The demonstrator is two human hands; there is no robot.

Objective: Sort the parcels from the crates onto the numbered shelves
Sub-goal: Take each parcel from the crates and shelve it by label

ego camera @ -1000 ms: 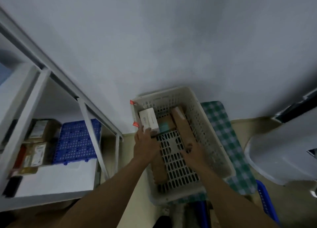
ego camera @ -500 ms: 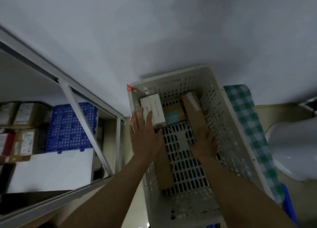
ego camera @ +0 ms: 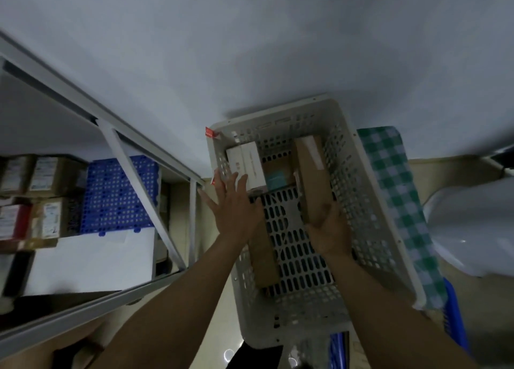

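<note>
A white perforated crate (ego camera: 361,202) stands on the floor below me. Inside it lie a white box (ego camera: 249,163), a small teal-and-brown parcel (ego camera: 278,174), a long brown cardboard parcel (ego camera: 313,174) on the right and another brown parcel (ego camera: 264,260) on the left. My left hand (ego camera: 232,207) hovers with straight, spread fingers over the crate's left rim, fingertips near the white box. My right hand (ego camera: 331,229) grips the near end of the long brown parcel.
A white metal shelf rack (ego camera: 116,146) stands at the left, holding labelled cardboard parcels (ego camera: 47,174), a blue perforated panel (ego camera: 119,196) and a white sheet (ego camera: 91,260). A green checked cloth (ego camera: 395,190) lies right of the crate. A white rounded object (ego camera: 472,224) sits far right.
The view has closed in on the crate. My left hand has lifted off the white box and spread its fingers. My right hand has stayed on the long brown parcel.
</note>
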